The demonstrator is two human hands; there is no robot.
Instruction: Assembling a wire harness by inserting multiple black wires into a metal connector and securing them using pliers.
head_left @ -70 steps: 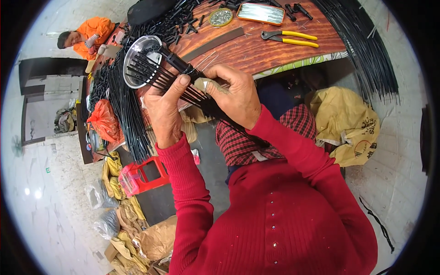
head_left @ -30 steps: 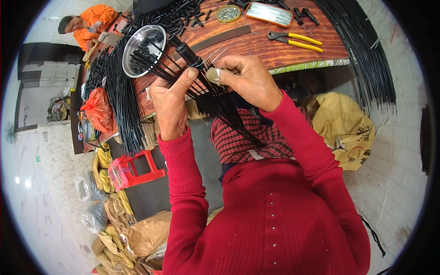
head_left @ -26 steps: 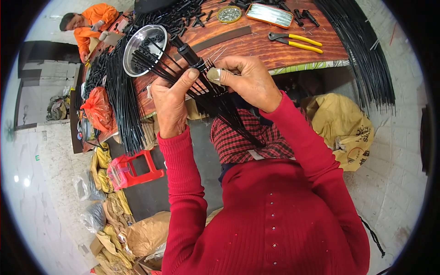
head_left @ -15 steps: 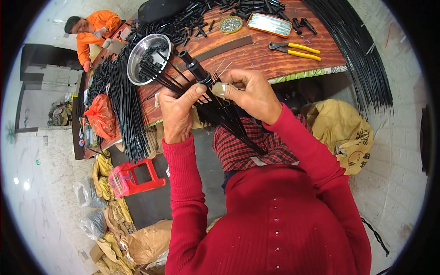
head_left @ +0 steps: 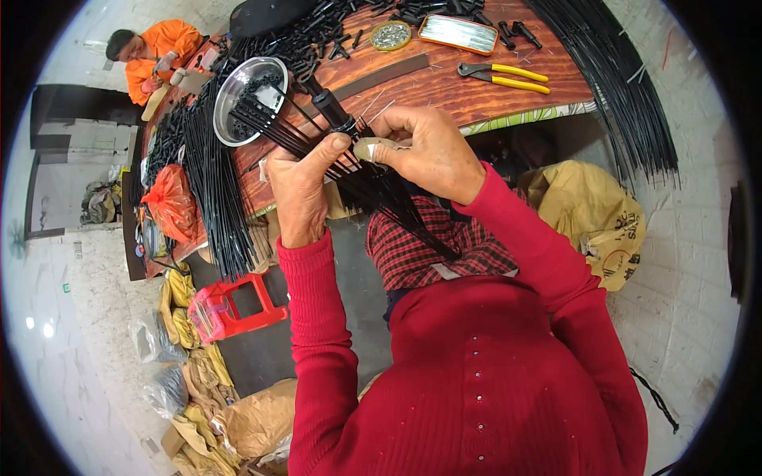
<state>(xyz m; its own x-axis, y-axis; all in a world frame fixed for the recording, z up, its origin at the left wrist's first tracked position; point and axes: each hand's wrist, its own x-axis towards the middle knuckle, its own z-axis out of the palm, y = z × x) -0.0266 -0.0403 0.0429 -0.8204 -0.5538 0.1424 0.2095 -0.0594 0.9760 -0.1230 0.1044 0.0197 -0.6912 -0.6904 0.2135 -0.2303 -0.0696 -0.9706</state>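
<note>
Between my two hands is a black umbrella frame (head_left: 329, 109), a tubular plastic hub with many thin ribs fanning from it. My left hand (head_left: 305, 182) is closed around its ribs, thumb pressed near the hub. My right hand (head_left: 432, 155) pinches at the hub's collar, with a pale wrap on the thumb. Thin metal wires (head_left: 379, 109) stick up beside the right fingers. What exactly those fingertips pinch is hidden. The ribs' lower ends run down to the red-and-black checked cloth (head_left: 413, 238) on my lap.
A metal bowl (head_left: 226, 119) of small black parts sits left on the wooden table (head_left: 421, 87). Yellow-handled pliers (head_left: 508, 78), a tray of wires (head_left: 460, 33) and a dish of metal bits (head_left: 391, 36) lie behind. Rib bundles (head_left: 218, 190) flank them. Someone in orange (head_left: 167, 47) works far left.
Both hands and the umbrella frame shift slightly left and up in the picture, along with a small shift of the whole view. My grip stays the same. The person in orange moves their hands.
</note>
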